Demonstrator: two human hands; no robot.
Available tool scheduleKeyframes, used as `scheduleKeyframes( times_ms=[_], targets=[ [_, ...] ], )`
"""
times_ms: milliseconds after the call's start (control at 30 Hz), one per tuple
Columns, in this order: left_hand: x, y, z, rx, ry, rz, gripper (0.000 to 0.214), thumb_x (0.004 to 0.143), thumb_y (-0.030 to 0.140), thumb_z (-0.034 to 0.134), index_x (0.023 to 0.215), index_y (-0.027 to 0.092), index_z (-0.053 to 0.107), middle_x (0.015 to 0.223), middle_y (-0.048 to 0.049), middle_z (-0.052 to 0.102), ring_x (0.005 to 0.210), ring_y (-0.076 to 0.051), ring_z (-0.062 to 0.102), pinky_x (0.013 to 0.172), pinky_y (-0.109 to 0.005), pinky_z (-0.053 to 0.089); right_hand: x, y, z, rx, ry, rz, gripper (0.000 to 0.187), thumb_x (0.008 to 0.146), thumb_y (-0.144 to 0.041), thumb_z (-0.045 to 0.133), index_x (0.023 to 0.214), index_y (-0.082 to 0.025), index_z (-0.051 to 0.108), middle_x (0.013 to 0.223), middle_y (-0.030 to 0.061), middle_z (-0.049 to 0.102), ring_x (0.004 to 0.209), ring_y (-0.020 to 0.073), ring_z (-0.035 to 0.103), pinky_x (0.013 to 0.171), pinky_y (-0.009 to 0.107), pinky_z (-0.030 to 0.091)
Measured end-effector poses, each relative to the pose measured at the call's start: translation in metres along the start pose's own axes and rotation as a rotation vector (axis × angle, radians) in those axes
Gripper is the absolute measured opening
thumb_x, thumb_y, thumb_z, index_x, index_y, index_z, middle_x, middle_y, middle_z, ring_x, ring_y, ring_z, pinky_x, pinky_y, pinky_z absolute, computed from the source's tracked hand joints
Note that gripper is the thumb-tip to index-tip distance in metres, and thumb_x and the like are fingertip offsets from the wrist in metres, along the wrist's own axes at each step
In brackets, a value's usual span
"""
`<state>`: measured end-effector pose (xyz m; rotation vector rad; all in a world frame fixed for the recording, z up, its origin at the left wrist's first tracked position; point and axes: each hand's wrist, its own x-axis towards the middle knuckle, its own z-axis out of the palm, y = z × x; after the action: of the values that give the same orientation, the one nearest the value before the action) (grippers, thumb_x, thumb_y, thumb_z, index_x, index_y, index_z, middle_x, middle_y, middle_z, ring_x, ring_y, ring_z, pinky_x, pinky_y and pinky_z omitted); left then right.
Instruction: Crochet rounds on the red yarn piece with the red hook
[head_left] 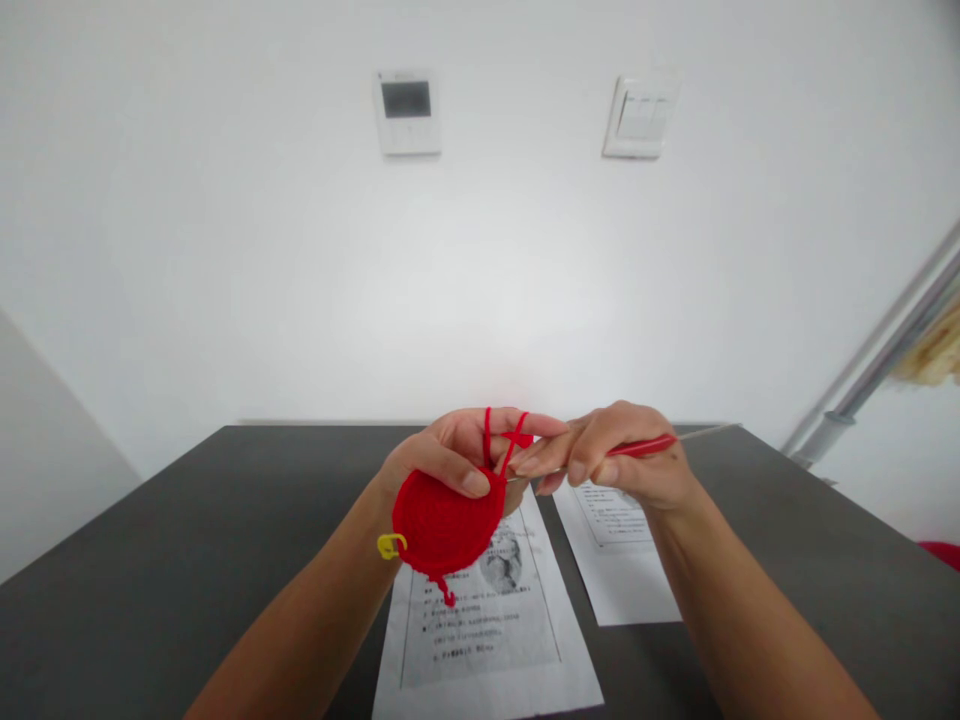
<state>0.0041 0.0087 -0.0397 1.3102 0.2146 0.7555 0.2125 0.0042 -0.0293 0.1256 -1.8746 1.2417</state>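
My left hand (450, 455) is closed on a round red crocheted piece (446, 525), thumb pressed on its top edge, with red yarn (501, 432) looped over the raised fingers. A yellow stitch marker (390, 545) hangs at the piece's left edge and a short yarn tail dangles below. My right hand (615, 460) is closed on a crochet hook with a red handle (645, 446); its metal tip reaches the piece's upper right edge. Both hands are held above the dark table (187, 560).
Two printed sheets lie on the table, one (480, 620) below the hands and one (622, 570) to its right. A wall panel (406, 110) and a switch (640, 117) are on the white wall. A metal pole (877, 360) slants at right; something red (941, 552) at the right edge.
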Motion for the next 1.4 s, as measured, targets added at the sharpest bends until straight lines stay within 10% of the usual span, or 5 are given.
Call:
scheduleKeyframes(
  times_ms=[133, 833, 1100, 1400],
  targets=[
    [-0.001, 0.004, 0.002, -0.144, -0.120, -0.089, 0.058, 0.057, 0.023, 0.079, 0.114, 0.020, 0.071, 0.072, -0.0024, 0.064, 0.051, -0.010, 0.050, 0.050, -0.023, 0.036, 0.000, 0.006, -0.001, 0.071, 0.028, 0.016, 0.015, 0.091, -0.025, 0.065, 0.099, -0.022, 0.077, 0.108, 0.0106, 0.077, 0.104, 0.0244, 0.073, 0.072, 0.029, 0.065],
    [-0.018, 0.040, -0.005, 0.462, 0.216, 0.108, 0.021, 0.072, 0.016, 0.077, 0.092, 0.016, 0.070, 0.078, 0.0007, 0.066, 0.069, -0.010, 0.060, 0.066, -0.022, 0.046, 0.018, 0.028, 0.028, 0.169, 0.486, 0.084, 0.018, 0.085, -0.039, 0.071, 0.079, -0.023, 0.067, 0.075, 0.0013, 0.079, 0.068, 0.0157, 0.076, 0.054, 0.021, 0.062],
    [-0.012, 0.035, -0.011, 0.384, 0.375, 0.085, 0.024, 0.066, 0.014, 0.080, 0.078, 0.015, 0.061, 0.070, 0.0045, 0.060, 0.065, -0.007, 0.057, 0.060, -0.019, 0.043, 0.008, 0.030, 0.027, -0.536, 0.397, -0.248, 0.018, 0.092, -0.019, 0.061, 0.101, -0.028, 0.074, 0.109, 0.0040, 0.077, 0.103, 0.0224, 0.072, 0.089, 0.043, 0.060],
    [-0.009, 0.031, -0.002, 0.357, 0.377, -0.033, 0.064, 0.067, 0.013, 0.080, 0.127, 0.016, 0.059, 0.080, 0.0015, 0.067, 0.076, -0.012, 0.064, 0.078, -0.027, 0.048, 0.011, 0.025, 0.015, -0.973, 0.191, -0.373, 0.025, 0.093, -0.016, 0.058, 0.111, -0.026, 0.071, 0.110, 0.0058, 0.077, 0.108, 0.0214, 0.070, 0.090, 0.042, 0.059]
  ],
)
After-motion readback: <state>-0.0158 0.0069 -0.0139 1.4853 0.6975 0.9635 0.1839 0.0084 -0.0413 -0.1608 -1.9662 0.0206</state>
